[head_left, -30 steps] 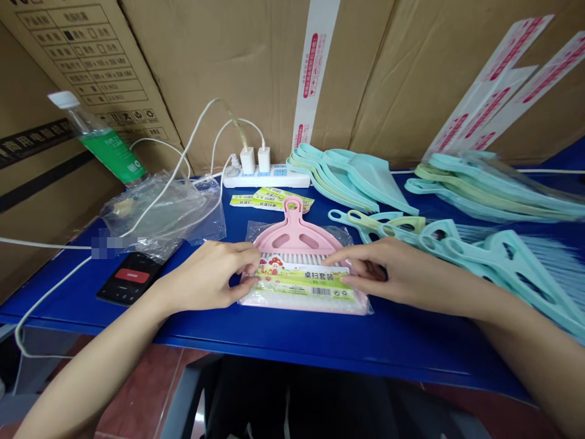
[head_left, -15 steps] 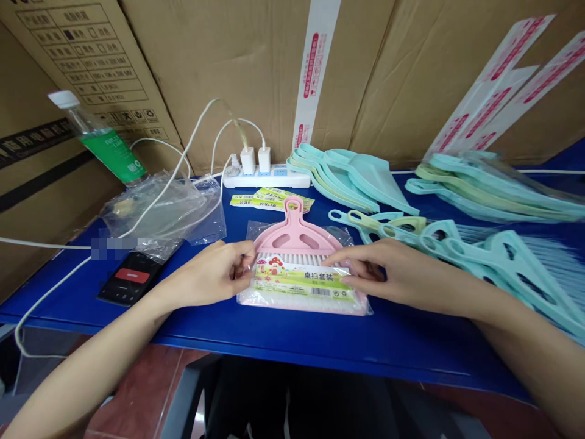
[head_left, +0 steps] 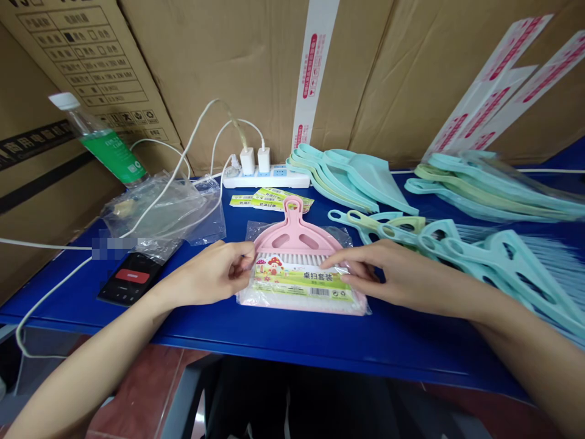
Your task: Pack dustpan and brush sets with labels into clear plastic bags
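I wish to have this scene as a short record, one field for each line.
Left hand: curled at left edge of clear bag; whether it pinches is unclear
Right hand: touches the bag's right side
Bag: on blue table, with pink dustpan-and-brush set inside; printed card across the set
Behind bag: power strip, more cards
To the right: turquoise and pale-green dustpans, brushes
To the left: phone, crumpled plastic, green-labelled bottle

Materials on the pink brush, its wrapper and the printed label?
Pink brush: body probably moulded plastic, satin; smooth rounded edges. Wrapper: clear plastic film, glossy, wrinkled with glints. Label: likely paper or card, flat, printed; finish unclear through film.
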Motion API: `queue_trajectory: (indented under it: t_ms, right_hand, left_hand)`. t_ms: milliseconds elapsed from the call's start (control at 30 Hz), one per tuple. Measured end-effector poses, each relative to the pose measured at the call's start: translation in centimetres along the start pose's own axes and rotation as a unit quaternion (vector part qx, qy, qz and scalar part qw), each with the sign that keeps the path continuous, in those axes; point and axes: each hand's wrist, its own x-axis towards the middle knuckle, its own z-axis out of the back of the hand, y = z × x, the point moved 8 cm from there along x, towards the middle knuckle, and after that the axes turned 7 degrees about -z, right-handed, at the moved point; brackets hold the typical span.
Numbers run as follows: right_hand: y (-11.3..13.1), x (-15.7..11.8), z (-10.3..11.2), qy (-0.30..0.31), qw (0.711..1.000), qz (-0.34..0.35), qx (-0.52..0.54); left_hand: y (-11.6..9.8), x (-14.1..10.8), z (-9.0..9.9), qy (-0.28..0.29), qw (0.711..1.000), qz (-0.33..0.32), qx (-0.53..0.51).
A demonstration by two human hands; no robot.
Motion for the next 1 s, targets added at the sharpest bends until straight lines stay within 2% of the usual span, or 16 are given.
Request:
queue_trajectory:
  t_ms: [1000]
  right_hand:
    - [-0.02,0.13,-0.03,0.007,1.000,0.002,0.002]
  left_hand:
    - [0.34,-0.02,-0.01,0.012,0.999,0.002,0.040]
